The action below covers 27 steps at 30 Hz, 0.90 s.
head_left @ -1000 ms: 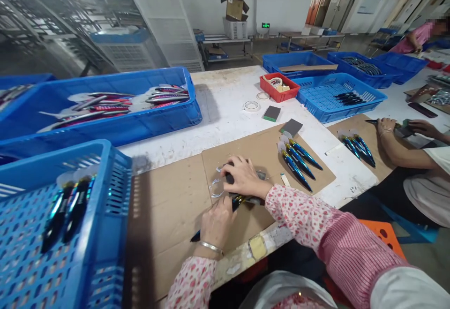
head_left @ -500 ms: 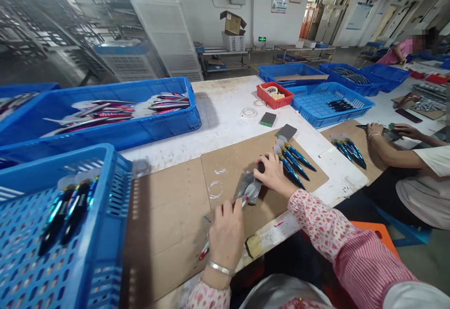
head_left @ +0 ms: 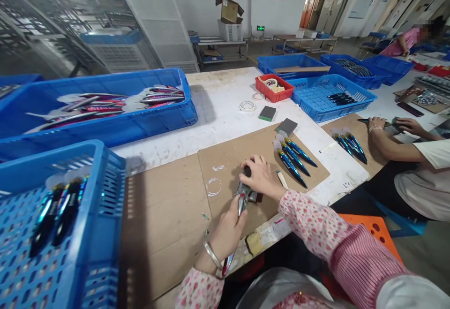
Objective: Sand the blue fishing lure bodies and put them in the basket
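Note:
My left hand (head_left: 228, 229) is closed around a slim silver-and-red fishing lure (head_left: 241, 204), whose other end sticks out below my wrist. Just above it, my right hand (head_left: 260, 176) curls its fingers over a dark sanding block (head_left: 248, 171), at the lure's upper end. Partly covered by my fingers, a grey piece (head_left: 253, 196) lies beneath on the cardboard sheet (head_left: 176, 206); its kind is unclear. To the right, blue-and-black lures (head_left: 293, 161) with clear lips lie side by side. A small pale-and-dark stick (head_left: 281, 179) is beside my right wrist.
Two sanding blocks (head_left: 286, 127) and tape rings (head_left: 248, 106) lie beyond the cardboard. Blue crates (head_left: 190, 112) holding lures stand at left; a red basket (head_left: 274, 94) and a light-blue basket (head_left: 316, 112) stand behind. At right, a co-worker's hands (head_left: 378, 124) handle another lure.
My right hand has moved left and down, closer to my left hand. The lure in my left hand has turned steeper, and the small stick by my right wrist has come into view.

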Available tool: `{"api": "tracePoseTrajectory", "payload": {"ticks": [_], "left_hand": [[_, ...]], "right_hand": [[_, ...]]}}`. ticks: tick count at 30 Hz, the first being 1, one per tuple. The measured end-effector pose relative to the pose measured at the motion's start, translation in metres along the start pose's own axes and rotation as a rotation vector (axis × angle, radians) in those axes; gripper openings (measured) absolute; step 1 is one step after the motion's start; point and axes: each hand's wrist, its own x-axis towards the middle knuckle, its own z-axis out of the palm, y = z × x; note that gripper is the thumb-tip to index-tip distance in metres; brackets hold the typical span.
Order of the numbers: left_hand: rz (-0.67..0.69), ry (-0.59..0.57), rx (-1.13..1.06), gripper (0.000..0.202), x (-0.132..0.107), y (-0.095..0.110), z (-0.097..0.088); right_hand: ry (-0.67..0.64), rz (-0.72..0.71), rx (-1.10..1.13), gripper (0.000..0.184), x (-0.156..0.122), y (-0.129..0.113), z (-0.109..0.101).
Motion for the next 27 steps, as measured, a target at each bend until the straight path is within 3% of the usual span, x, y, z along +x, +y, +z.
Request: {"api": "tracePoseTrajectory", "payload": {"ticks": [7, 14, 18, 22, 27], "left_hand": [[-0.142, -0.14, -0.24, 0.056, -0.001, 0.0, 0.002], [-0.048, -0.044, -0.176, 0.054, -0.002, -0.007, 0.005], [-0.073, -0.064, -0.175, 0.053, -0.003, -0.007, 0.004], [-0.062, -0.047, -0.172, 0.05, -0.002, -0.008, 0.004], [-0.103, -0.095, -0.27, 0.054, -0.003, -0.008, 0.005]], "right_hand": [[0.07, -0.018, -0.138, 0.024, 0.019, -0.005, -0.006], [-0.041, 0.176, 0.096, 0.022, 0.044, 0.013, -0.006], [-0.044, 0.045, 0.062, 0.03, 0.021, 0.002, -0.005], [-0.048, -0.015, -0.005, 0.026, -0.014, -0.012, 0.0], [-0.014, -0.005, -0.019, 0.023, 0.0, -0.005, -0.004]]}}
